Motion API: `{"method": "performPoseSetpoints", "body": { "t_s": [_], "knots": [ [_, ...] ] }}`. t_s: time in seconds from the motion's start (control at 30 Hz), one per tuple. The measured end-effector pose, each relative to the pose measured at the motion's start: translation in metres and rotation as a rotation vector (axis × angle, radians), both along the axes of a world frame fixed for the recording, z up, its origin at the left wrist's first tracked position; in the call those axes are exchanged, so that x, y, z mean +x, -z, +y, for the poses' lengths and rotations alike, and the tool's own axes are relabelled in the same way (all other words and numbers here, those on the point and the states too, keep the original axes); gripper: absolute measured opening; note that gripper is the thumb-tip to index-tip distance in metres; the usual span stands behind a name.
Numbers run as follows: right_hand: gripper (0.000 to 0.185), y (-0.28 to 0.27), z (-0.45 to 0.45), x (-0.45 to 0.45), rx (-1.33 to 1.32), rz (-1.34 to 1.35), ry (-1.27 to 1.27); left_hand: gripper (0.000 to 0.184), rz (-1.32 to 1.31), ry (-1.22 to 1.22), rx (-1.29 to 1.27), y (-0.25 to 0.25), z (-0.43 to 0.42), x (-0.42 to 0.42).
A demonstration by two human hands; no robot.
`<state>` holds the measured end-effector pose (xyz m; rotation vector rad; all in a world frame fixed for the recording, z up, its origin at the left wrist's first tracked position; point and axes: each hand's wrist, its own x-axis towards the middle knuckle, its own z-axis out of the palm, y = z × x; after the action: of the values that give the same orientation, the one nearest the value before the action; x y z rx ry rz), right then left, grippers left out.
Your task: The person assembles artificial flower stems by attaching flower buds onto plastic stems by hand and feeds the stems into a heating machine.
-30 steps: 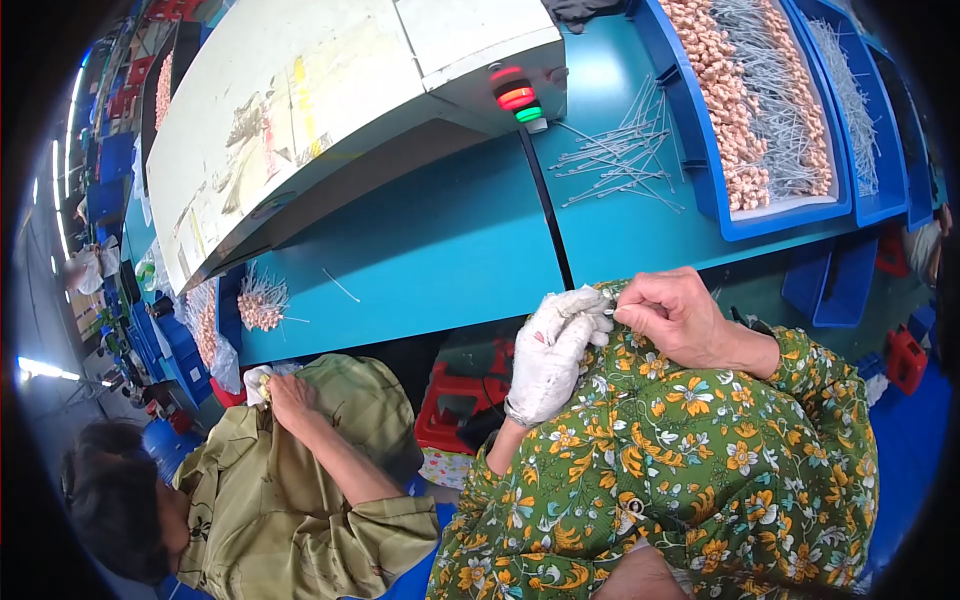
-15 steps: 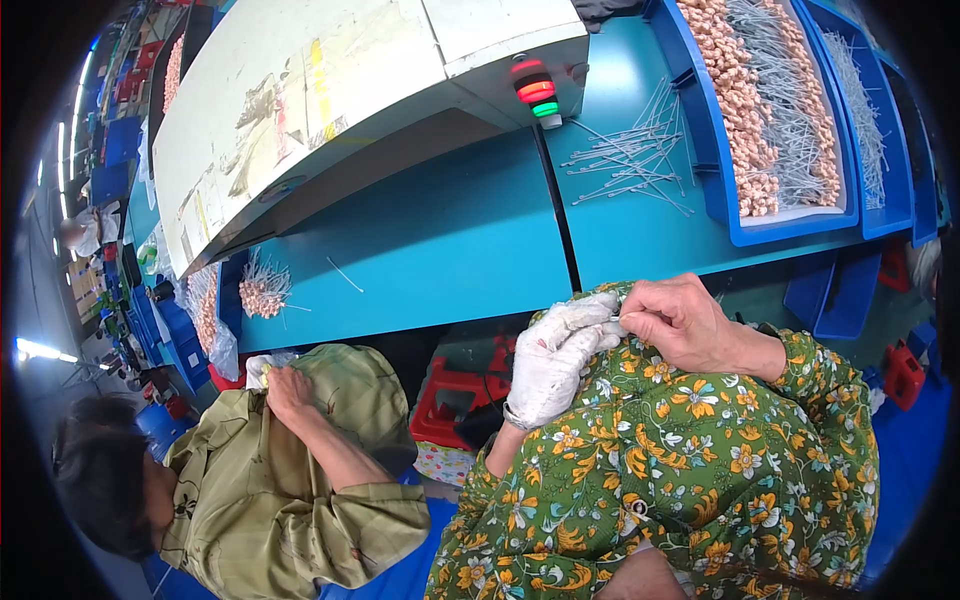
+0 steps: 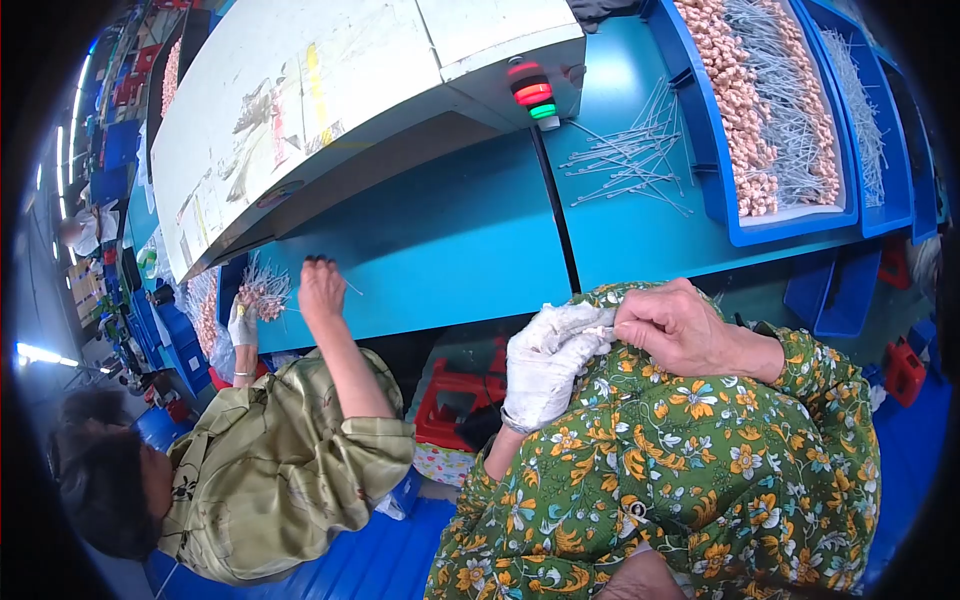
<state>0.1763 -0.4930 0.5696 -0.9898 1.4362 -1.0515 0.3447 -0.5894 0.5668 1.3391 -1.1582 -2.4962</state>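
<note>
My left hand (image 3: 545, 368), in a white glove, is closed in front of my body, its fingertips by the fingers of my right hand. My right hand (image 3: 672, 328) is bare and pinches with thumb and forefinger at the glove's fingertips. Whatever lies between the two hands is too small and covered to make out. Beyond them on the bench lies a loose pile of thin grey wire-like pieces (image 3: 632, 160) with small looped ends. A blue bin (image 3: 712, 185) to the right holds copper-coloured parts (image 3: 735, 110) and more grey strands (image 3: 775, 95).
A white machine housing (image 3: 370, 75) with a red and green signal light (image 3: 532, 92) overhangs the teal bench (image 3: 430, 250). At left a co-worker (image 3: 290, 460) reaches over the bench near a bunch of copper-ended wires (image 3: 262, 290). Red stools (image 3: 445, 400) stand below.
My hands stay together, almost unmoved. The co-worker's hands have gone from the lap up to the bench, the gloved one to the wire bunch, the bare one above the bench top.
</note>
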Motion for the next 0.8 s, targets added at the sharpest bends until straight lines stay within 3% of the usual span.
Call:
{"method": "performPoseSetpoints", "body": {
  "t_s": [0.5, 0.8],
  "knots": [
    [0.012, 0.005, -0.004, 0.0, 0.092, -0.026, -0.147, 0.016, -0.036, 0.034, -0.003, 0.0, 0.003, 0.003],
    [0.015, 0.021, 0.003, 0.015, 0.123, -0.106, -0.015, 0.015, -0.14, 0.124, -0.008, 0.001, 0.001, 0.0]
  ]
}}
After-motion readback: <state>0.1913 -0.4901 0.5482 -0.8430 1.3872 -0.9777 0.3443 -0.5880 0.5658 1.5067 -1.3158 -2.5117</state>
